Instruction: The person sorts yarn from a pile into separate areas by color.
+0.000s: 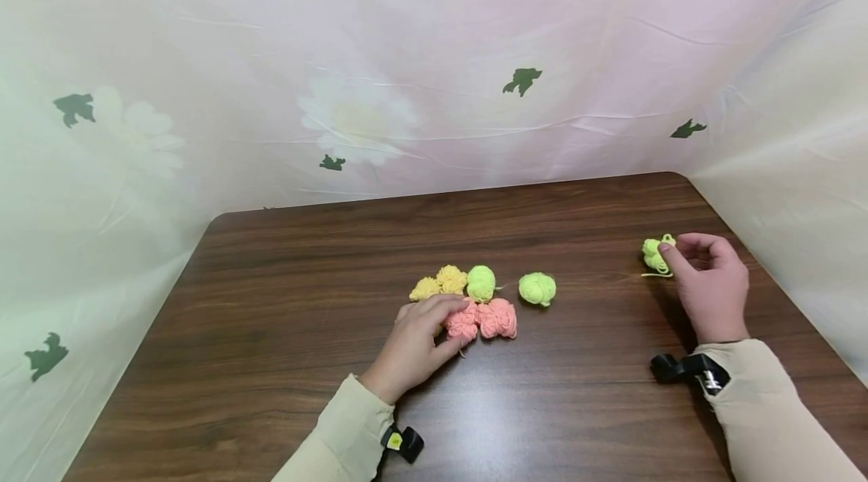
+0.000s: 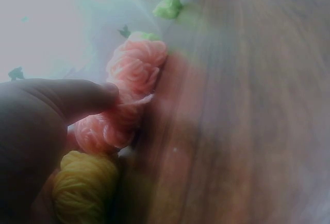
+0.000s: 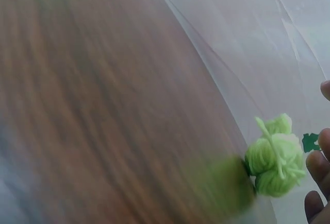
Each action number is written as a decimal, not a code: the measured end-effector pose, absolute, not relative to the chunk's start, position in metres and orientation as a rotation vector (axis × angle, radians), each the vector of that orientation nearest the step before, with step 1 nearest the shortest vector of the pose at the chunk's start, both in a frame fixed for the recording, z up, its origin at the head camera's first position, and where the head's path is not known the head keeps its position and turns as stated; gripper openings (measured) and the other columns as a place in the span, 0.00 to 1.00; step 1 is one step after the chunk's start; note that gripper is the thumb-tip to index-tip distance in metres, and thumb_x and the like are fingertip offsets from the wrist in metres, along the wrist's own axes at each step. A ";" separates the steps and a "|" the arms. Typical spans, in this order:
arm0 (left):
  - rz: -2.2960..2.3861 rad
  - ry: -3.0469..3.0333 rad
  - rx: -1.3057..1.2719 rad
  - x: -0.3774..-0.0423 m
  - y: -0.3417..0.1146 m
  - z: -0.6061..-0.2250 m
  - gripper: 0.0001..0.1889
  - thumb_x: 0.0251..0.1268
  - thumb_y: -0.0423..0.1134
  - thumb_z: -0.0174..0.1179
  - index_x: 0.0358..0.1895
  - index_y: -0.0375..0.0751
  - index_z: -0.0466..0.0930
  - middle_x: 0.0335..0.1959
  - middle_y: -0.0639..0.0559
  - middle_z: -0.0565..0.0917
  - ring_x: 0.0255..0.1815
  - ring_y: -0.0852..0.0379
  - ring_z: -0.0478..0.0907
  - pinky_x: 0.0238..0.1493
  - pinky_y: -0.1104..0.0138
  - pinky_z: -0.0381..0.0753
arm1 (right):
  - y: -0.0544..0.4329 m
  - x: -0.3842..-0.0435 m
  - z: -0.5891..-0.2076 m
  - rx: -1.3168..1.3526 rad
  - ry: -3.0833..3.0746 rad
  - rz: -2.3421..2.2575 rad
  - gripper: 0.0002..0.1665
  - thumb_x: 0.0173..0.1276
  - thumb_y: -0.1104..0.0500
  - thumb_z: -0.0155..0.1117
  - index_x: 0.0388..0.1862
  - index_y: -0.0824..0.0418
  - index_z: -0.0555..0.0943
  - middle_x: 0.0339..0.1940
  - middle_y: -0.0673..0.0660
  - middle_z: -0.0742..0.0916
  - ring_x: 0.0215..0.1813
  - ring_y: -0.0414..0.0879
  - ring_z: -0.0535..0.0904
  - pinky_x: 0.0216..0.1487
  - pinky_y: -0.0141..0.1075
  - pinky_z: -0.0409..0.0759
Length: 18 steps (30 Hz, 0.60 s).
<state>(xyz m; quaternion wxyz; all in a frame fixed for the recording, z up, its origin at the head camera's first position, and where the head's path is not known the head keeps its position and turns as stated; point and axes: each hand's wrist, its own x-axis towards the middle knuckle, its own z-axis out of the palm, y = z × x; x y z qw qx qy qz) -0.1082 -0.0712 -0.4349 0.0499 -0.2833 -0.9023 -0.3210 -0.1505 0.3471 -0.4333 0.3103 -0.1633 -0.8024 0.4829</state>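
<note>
Left hand (image 1: 419, 333): thumb and fingers are spreading across a lumpy coral-pink yarn bundle (image 1: 463, 321) and touching it, presumably steadying it among its neighbours; how hard they are pressing cannot be told.

Right hand (image 1: 717, 288): fingers are curving loosely, a gap showing between fingertips and a lobed lime-green yarn ball with a loose tail (image 3: 276, 162); the thumb is overlapping it in the head view, contact uncertain. The loose curve is probably giving the ball room.

Second coral-pink yarn bundle (image 1: 498, 318): lying against the first, on its right.

Two fluffy yellow yarn balls (image 1: 437, 284): sitting side by side just beyond the left hand, seemingly grouped by colour.

Round lime-green yarn ball (image 1: 481, 282): sitting just behind the coral pair.

Smooth lime-green yarn ball (image 1: 537, 289): lying apart, rightward.

Dark brown wood-grain table (image 1: 285, 331): supporting all.
</note>
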 end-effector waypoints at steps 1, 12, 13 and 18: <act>-0.978 -2.748 -0.864 -0.108 -0.071 -0.435 0.25 0.66 0.48 0.67 0.65 0.50 0.78 0.65 0.58 0.79 0.67 0.56 0.74 0.63 0.52 0.67 | 0.346 -0.150 -0.433 -0.425 -2.120 1.275 0.14 0.61 0.57 0.75 0.43 0.59 0.83 0.34 0.35 0.81 0.36 0.29 0.76 0.36 0.21 0.69; -0.966 -2.743 -0.864 -0.109 -0.071 -0.436 0.25 0.66 0.48 0.67 0.65 0.50 0.78 0.64 0.58 0.79 0.66 0.56 0.74 0.63 0.53 0.67 | 0.328 -0.147 -0.428 -0.333 -2.149 1.273 0.16 0.62 0.58 0.74 0.44 0.65 0.82 0.34 0.34 0.81 0.36 0.29 0.76 0.37 0.22 0.69; -0.967 -2.743 -0.863 -0.109 -0.071 -0.437 0.25 0.66 0.48 0.67 0.65 0.50 0.78 0.64 0.58 0.79 0.66 0.56 0.74 0.63 0.53 0.67 | 0.327 -0.146 -0.428 -0.325 -2.153 1.271 0.17 0.62 0.58 0.74 0.45 0.66 0.82 0.34 0.34 0.81 0.36 0.29 0.76 0.37 0.22 0.69; -0.970 -2.741 -0.865 -0.109 -0.071 -0.437 0.25 0.66 0.48 0.68 0.65 0.51 0.78 0.64 0.58 0.79 0.66 0.56 0.74 0.62 0.53 0.67 | 0.319 -0.144 -0.427 -0.304 -2.177 1.266 0.16 0.63 0.58 0.73 0.44 0.66 0.82 0.34 0.36 0.81 0.38 0.30 0.76 0.37 0.23 0.68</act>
